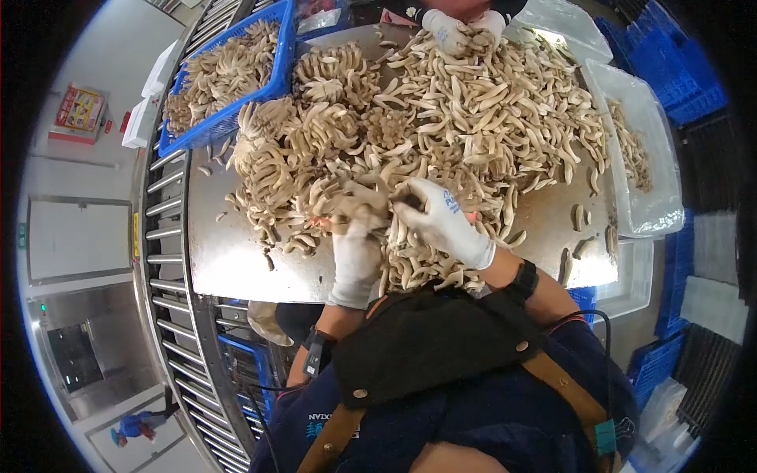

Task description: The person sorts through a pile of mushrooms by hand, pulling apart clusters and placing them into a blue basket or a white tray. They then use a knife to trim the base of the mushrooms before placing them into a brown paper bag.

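Both my hands wear white gloves over a steel table (213, 260) heaped with pale, finger-shaped mushrooms. My left hand (356, 256) is closed around a mushroom clump (361, 197); its fingers are partly blurred. Close beside that clump, my right hand (445, 225) curls with thumb and fingers pinched together, but what lies between them is hidden. Mushroom clusters joined at the base (272, 162) are piled to the left. Loose single mushrooms (505, 118) spread across the right side, and more lie just below my hands.
A blue crate (288, 55) of mushroom clusters stands at upper left, on a roller conveyor (165, 258). Opposite me, another person's gloved hands (449, 33) work at the heap. A plastic-lined bin (658, 189) with mushrooms stands at right. Blue crates (682, 71) are stacked beyond it.
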Available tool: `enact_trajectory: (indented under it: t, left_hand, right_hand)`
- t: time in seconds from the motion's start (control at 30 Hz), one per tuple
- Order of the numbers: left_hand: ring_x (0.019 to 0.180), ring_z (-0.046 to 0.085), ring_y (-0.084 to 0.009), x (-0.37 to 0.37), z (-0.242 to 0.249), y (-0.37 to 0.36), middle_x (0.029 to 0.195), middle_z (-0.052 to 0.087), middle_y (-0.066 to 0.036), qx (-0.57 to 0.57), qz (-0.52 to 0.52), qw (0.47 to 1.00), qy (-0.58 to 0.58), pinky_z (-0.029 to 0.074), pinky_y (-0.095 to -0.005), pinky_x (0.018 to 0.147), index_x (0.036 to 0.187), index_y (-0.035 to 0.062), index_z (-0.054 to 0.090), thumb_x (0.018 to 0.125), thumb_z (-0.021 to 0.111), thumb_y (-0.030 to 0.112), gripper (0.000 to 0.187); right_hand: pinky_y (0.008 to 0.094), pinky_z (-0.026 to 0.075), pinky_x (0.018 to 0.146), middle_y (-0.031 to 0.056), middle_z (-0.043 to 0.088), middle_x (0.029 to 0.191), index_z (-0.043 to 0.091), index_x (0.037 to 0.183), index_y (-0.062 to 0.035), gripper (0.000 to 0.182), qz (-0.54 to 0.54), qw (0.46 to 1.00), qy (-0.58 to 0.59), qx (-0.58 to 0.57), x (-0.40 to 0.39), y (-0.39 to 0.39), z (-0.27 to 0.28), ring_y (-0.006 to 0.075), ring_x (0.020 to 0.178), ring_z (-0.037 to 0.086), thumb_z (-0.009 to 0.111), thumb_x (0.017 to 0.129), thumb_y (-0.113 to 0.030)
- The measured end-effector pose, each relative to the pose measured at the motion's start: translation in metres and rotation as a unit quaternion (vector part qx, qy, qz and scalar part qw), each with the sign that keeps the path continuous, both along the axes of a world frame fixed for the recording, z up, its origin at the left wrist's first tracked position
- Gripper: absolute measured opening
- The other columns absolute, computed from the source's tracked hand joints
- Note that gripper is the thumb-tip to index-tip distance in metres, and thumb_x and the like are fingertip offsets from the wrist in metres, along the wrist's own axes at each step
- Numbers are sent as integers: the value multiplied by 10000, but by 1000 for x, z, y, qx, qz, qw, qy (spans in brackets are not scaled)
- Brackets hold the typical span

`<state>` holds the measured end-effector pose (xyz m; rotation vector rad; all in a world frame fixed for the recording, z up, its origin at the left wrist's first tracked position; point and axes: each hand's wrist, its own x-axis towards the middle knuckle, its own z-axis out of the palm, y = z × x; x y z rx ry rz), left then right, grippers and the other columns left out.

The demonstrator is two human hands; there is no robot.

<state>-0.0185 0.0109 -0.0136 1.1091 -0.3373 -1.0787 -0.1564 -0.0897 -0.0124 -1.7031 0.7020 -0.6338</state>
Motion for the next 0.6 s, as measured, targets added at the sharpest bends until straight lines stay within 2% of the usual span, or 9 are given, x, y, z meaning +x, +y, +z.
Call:
enact_trajectory:
  t: [0.03, 0.13, 0.27, 0.3, 0.37, 0.4, 0.43, 0.53, 0.6]
  left_hand:
    - [1004, 618, -205, 2, -5, -7, 1024, 631, -78, -71, 47, 995, 42, 496, -340, 915, 1168, 55, 525, 944, 550, 88, 228]
    - [1022, 614, -199, 7, -6, -2, 1051, 633, -89, -33, -115, 966, -229, 507, -344, 902, 1184, 59, 510, 947, 557, 107, 246]
    - [1088, 593, -210, 5, -10, -5, 1227, 577, -99, -46, 7, 990, 129, 483, -358, 942, 1238, 77, 479, 934, 564, 106, 317]
    - [1142, 567, -217, 12, -24, -7, 1230, 571, -91, -70, 35, 988, 132, 482, -373, 955, 1239, 100, 487, 939, 548, 87, 307]
    - [1169, 551, -217, 21, -31, 4, 1203, 582, -88, -96, -75, 952, -280, 489, -383, 953, 1218, 104, 500, 957, 521, 82, 264]
    - [1167, 552, -215, 22, -36, 7, 1187, 587, -86, -91, -80, 942, -313, 492, -384, 950, 1209, 100, 505, 959, 512, 73, 251]
    - [1165, 552, -213, 20, -31, 7, 1170, 591, -84, -86, -83, 931, -345, 494, -386, 947, 1199, 96, 510, 962, 502, 63, 239]
    - [1113, 577, -204, 10, -18, -6, 1110, 604, -76, -33, 46, 997, 57, 498, -376, 929, 1171, 63, 517, 950, 484, 14, 229]
    - [1033, 591, -183, 12, -31, 8, 1082, 596, -80, -1, -52, 985, -166, 510, -345, 881, 1207, 43, 498, 936, 503, 27, 272]
  right_hand:
    - [370, 452, 906, 192, 578, 1016, 543, 1128, 35, 398, 34, 999, 17, 37, -3, 0, 14, 310, 972, 587, 648, 865, -245]
    - [384, 451, 897, 208, 580, 979, 546, 1127, 39, 386, -28, 996, -32, -83, 2, 4, 9, 308, 976, 591, 632, 876, -241]
    - [366, 455, 876, 199, 586, 1051, 526, 1164, 48, 419, 70, 994, -1, -82, 2, -1, 2, 275, 981, 591, 625, 890, -253]
    - [320, 456, 854, 159, 588, 1049, 535, 1152, 43, 385, 120, 991, 14, 48, -3, -5, 6, 188, 967, 570, 635, 900, -231]
    - [294, 460, 815, 120, 585, 991, 534, 1154, 33, 346, 26, 968, -114, 223, 4, 0, -6, 136, 923, 547, 624, 913, -199]
    - [281, 463, 796, 100, 583, 962, 534, 1155, 27, 328, -20, 936, -175, 306, 6, 2, -11, 109, 901, 535, 619, 919, -183]
    - [268, 464, 799, 68, 574, 968, 516, 1192, 15, 327, 41, 936, -135, 323, -1, -3, -7, 79, 902, 526, 606, 930, -158]
    - [251, 467, 740, 54, 558, 983, 511, 1177, 18, 330, 31, 958, -63, 278, -9, -7, -6, 72, 875, 521, 619, 926, -166]
    - [226, 461, 671, 39, 566, 960, 538, 1141, 12, 303, 3, 964, -126, 233, -6, -2, -10, 72, 825, 528, 633, 916, -167]
